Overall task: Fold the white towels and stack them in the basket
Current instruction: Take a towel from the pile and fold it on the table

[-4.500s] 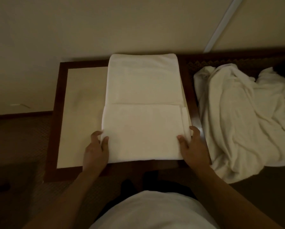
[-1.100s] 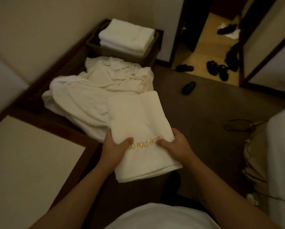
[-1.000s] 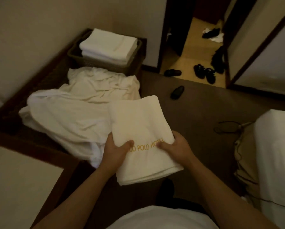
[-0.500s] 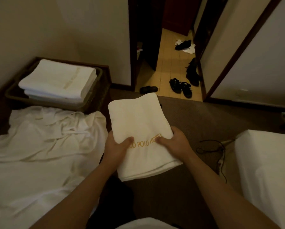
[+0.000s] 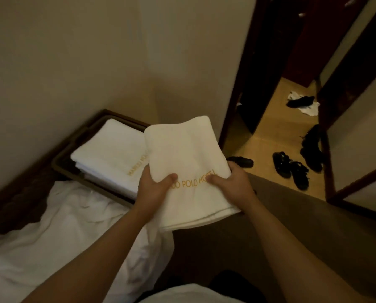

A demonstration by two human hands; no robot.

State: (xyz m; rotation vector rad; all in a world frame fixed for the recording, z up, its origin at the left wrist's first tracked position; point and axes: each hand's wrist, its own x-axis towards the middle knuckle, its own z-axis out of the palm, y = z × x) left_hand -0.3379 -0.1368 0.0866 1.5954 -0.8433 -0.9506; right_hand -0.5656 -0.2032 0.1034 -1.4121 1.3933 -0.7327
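We see a dim room: brown carpet point(image 5: 302, 232) nearby, a far doorway onto a tiled floor point(image 5: 274, 132) with dark shoes point(image 5: 291, 169) scattered on it. At far left a dark basket point(image 5: 60, 165) in the corner holds a stack of folded towels point(image 5: 110, 156); loose white linen point(image 5: 58, 232) lies nearer. Our left hand point(image 5: 154, 191) and right hand point(image 5: 232, 182) each pinch the folded towel point(image 5: 189, 162), thumbs on top, holding it up just right of the basket.
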